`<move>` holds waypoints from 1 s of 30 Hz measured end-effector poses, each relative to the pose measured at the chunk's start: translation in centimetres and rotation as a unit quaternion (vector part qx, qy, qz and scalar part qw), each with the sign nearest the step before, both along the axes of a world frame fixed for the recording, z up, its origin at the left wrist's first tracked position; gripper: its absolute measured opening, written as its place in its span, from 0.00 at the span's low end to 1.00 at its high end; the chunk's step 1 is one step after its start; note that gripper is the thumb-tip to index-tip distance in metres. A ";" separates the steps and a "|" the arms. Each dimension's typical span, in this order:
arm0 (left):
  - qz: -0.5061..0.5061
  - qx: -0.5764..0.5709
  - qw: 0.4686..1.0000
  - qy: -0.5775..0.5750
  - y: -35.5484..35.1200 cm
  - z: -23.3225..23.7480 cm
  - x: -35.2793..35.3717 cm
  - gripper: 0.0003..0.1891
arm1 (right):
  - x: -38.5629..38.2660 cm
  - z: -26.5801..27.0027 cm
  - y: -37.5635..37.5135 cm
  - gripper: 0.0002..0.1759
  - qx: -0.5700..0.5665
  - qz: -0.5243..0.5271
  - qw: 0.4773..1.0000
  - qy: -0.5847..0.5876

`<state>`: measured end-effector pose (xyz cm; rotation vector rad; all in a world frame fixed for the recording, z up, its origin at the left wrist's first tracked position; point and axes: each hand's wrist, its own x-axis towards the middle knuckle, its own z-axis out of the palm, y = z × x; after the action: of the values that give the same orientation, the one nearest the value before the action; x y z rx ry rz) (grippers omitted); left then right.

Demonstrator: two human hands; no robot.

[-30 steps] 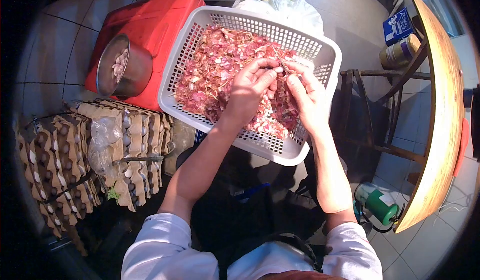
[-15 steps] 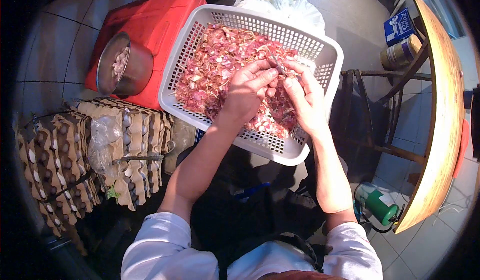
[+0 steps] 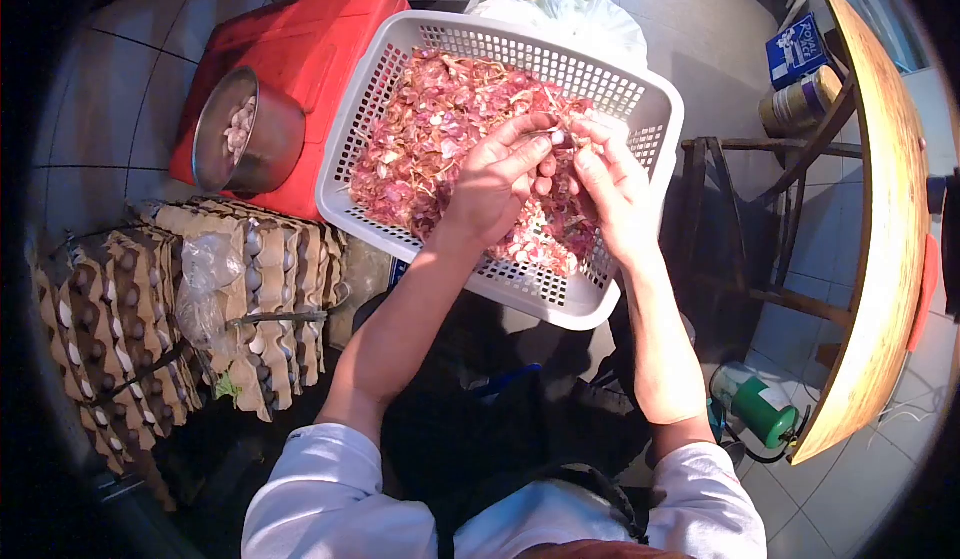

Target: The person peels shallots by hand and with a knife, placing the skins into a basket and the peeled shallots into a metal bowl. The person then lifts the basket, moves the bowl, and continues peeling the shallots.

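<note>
1. Two hands meet above the right half of the white basket [image 3: 478, 277], close to its far right corner, fingertips touching.
2. The left hand [image 3: 495, 184] is curled nearly closed, its thumb and forefinger pinching a small shallot [image 3: 561, 140].
3. The right hand [image 3: 612, 191] is curled too, its fingertips pressed on the same shallot from the other side; whether it grips anything else I cannot tell.
4. The small shallot sits between the two sets of fingertips, lifted clear of the red-pink peels [image 3: 430, 144] that cover the basket floor.
5. Beside the basket's left edge, a metal pot [image 3: 262, 149] holding pale peeled pieces stands on a red cooler [image 3: 310, 44].
6. Stacked egg trays [image 3: 190, 309] lie near the basket's near left corner.
7. A clear plastic bag [image 3: 585, 17] lies behind the far edge, and a green canister [image 3: 757, 406] lies on the floor, well apart from the near right corner.
</note>
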<state>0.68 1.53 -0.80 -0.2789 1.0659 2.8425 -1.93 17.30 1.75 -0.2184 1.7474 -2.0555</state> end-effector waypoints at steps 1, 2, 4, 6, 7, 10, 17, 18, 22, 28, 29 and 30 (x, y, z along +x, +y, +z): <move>0.001 0.000 1.000 0.006 0.0 -0.2 0.0 0.15 | 0.2 0.1 -0.2 0.19 0.005 0.003 1.000 0.007; -0.006 -0.037 0.999 0.003 -0.1 -0.4 0.0 0.15 | 0.2 0.1 -0.3 0.19 0.009 0.006 1.000 0.013; -0.020 -0.110 0.994 -0.003 -0.3 -0.1 0.0 0.15 | 0.1 -0.3 -0.2 0.20 0.021 0.006 0.999 0.034; 0.012 -0.197 0.980 0.001 0.5 1.1 0.1 0.14 | 0.1 -0.5 -0.3 0.20 0.028 0.004 0.998 0.050; 0.028 -0.240 0.970 0.002 0.8 1.7 0.2 0.14 | 0.2 -0.5 -0.4 0.20 0.030 0.001 0.998 0.056; 0.001 -0.230 0.973 0.005 0.2 1.1 0.2 0.15 | 0.2 -0.7 -0.3 0.21 0.049 0.001 0.996 0.070; 0.027 -0.051 0.998 0.007 -0.2 -0.2 0.0 0.15 | 0.2 -1.2 -0.7 0.21 0.098 -0.017 0.978 0.185; 0.031 -0.037 0.999 0.003 -0.1 0.2 0.0 0.15 | 0.2 -1.2 -0.8 0.21 0.102 -0.017 0.975 0.195; 0.005 -0.012 1.000 0.021 -0.7 -0.3 0.0 0.16 | 0.4 -0.5 -0.9 0.21 0.111 -0.019 0.975 0.194; -0.001 -0.021 1.000 0.020 -0.5 -0.4 0.0 0.12 | 0.4 0.7 -0.5 0.20 0.146 0.000 0.975 0.170; 0.002 -0.029 0.999 0.016 -0.4 -0.4 0.0 0.11 | 0.4 0.8 -0.5 0.20 0.159 0.004 0.973 0.169; 0.005 -0.037 0.999 0.012 -0.4 -0.3 0.0 0.11 | 0.4 0.7 -0.5 0.19 0.158 -0.003 0.971 0.178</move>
<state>0.68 1.16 -1.08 -0.2569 1.1798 2.8271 -1.53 16.82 2.45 -0.5082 2.2607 -1.7880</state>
